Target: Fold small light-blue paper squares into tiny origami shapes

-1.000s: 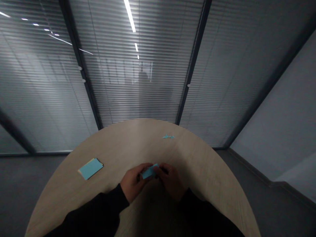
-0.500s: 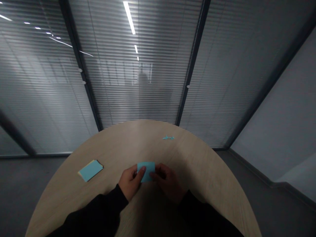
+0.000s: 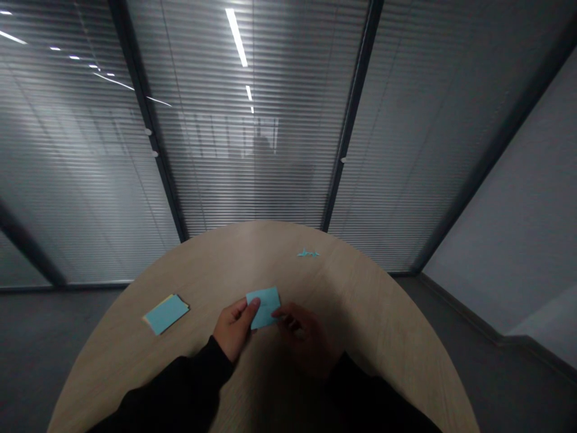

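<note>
A small light-blue paper square is held just above the round wooden table. My left hand pinches its left lower edge with thumb and fingers. My right hand grips its right lower corner with closed fingers. Both arms wear dark sleeves. The paper stands nearly flat and faces me.
A stack of blue and yellow paper sheets lies on the table to the left. A small folded blue paper figure rests near the far edge. Glass walls with shut blinds stand behind the table.
The blue paper was bunched and folded small between both hands; it now shows as a flat square, lifted slightly farther from me.
</note>
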Tool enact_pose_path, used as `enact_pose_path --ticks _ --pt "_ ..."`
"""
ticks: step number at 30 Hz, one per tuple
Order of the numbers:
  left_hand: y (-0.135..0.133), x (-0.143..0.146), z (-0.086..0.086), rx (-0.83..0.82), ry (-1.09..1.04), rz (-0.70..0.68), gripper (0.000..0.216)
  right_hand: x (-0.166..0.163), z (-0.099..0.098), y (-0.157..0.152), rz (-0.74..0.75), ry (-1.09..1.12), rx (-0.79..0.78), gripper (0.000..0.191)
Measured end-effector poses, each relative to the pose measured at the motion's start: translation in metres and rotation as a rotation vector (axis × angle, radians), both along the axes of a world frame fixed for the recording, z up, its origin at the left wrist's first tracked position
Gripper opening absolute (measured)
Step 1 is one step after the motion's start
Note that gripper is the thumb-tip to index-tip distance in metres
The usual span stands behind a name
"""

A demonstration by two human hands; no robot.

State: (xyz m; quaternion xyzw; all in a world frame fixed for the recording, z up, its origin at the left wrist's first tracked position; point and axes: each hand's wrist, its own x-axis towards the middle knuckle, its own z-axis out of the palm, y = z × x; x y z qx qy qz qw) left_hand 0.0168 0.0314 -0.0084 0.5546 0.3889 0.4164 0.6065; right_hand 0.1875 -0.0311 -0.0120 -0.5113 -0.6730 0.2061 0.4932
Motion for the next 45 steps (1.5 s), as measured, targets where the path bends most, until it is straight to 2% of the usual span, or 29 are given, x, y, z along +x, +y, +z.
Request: enact_pose_path --ticks 2,4,10,15,21,26,31,35,38,45 --pt "0.001 0.000 -0.003 -0.010 0.014 0.029 0.049 -0.001 0.002 -0.001 -0.009 -0.024 0.038 0.029" --pt "0.003 0.000 -0.005 0.001 -0.004 0.031 0.046 -0.001 0.003 -0.001 -0.010 -0.008 0.035 0.032" --pt "0.006 -0.001 -0.008 0.014 -0.067 -0.065 0.042 0.004 0.003 0.002 -0.040 0.084 -0.055 0.017" --pt "0.003 0.001 -0.005 -0.002 -0.106 -0.108 0.040 0.007 0.003 0.002 -0.046 0.181 -0.075 0.013" --pt "-0.002 0.000 0.002 0.075 -0.121 -0.091 0.042 0.010 -0.002 0.005 -0.014 0.357 -0.170 0.016" --pt "-0.007 -0.002 0.000 0.132 -0.082 -0.206 0.037 0.011 -0.002 0.008 -0.005 0.526 -0.201 0.022" --pt "-0.007 0.000 -0.001 0.213 -0.088 -0.146 0.028 0.009 0.003 0.007 -0.010 0.523 -0.195 0.031" --pt "-0.007 0.001 0.001 0.140 -0.083 -0.071 0.034 0.007 0.002 0.006 0.000 0.549 -0.224 0.035" --pt "-0.009 0.001 0.002 0.099 -0.085 -0.072 0.038 0.006 0.001 0.006 0.000 0.532 -0.218 0.037" --pt "-0.006 0.002 -0.002 0.153 -0.104 -0.002 0.032 0.005 -0.003 0.009 0.015 0.532 -0.168 0.036"
